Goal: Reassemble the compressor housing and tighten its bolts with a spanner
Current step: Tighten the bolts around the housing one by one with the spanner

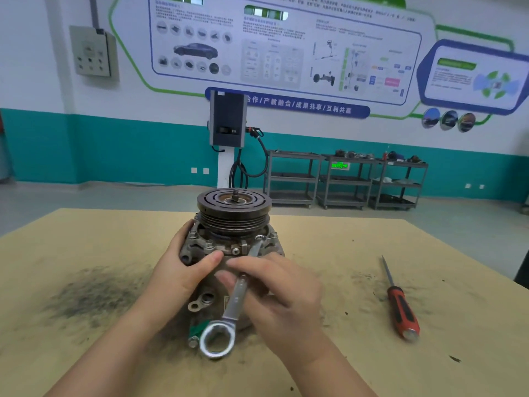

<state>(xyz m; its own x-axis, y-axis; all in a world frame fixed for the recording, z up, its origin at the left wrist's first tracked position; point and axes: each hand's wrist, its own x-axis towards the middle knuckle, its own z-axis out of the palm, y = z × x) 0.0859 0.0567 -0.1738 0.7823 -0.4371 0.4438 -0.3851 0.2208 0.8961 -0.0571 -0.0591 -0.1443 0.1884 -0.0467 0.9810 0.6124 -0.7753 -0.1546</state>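
The right hand point(282, 290) is closed around the middle of the spanner point(233, 299); its fingers pinch the silver bar; the far end of the spanner reaches up to a bolt point(259, 238) on the housing rim, just under the pulley; the near end, a big ring, hangs low in front of the compressor housing, close to the tabletop. The left hand point(183, 267) grips the left side of the compressor housing point(211, 247); its thumb lies across the front, almost touching the right hand's fingers.

The compressor housing stands upright in the middle of the tabletop point(86, 239); a dark grooved pulley point(234, 207) sits on top of it, with a small threaded shaft sticking up from the centre. A bit of green tape point(199, 329) shows near the bottom of the housing.

A screwdriver point(400, 305) with a red and black handle lies on the tabletop, well to the right; dark smudges mark the tabletop on the left.
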